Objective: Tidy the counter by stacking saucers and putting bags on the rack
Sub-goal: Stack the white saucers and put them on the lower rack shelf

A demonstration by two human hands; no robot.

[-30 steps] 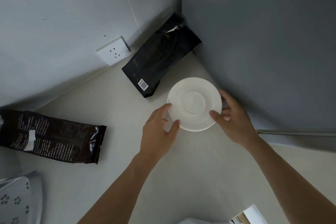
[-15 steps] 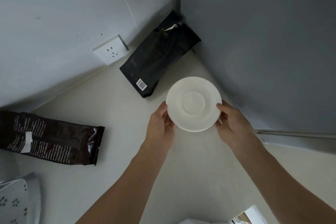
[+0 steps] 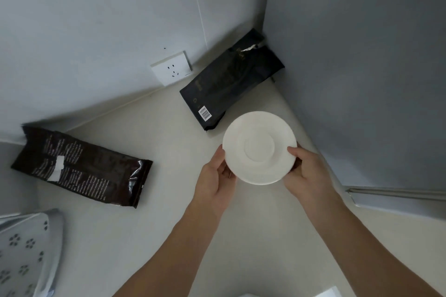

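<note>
A white saucer (image 3: 259,147) is held above the pale counter near the corner, gripped at its edges from both sides. My left hand (image 3: 217,181) grips its left rim and my right hand (image 3: 306,171) its right rim. Whether more saucers lie under it is hidden. A black bag with a barcode (image 3: 229,82) leans into the wall corner just behind the saucer. A dark brown bag with white print (image 3: 79,166) lies flat on the counter at the left.
A grey perforated rack (image 3: 26,248) shows at the lower left edge. A white wall socket (image 3: 171,71) sits low on the back wall. A grey panel (image 3: 362,79) closes the right side. A white object (image 3: 330,293) pokes in at the bottom edge.
Both hands have slid from the saucer's top to its rim and raised it slightly toward me. The view has swung, bringing the brown bag and rack further in.
</note>
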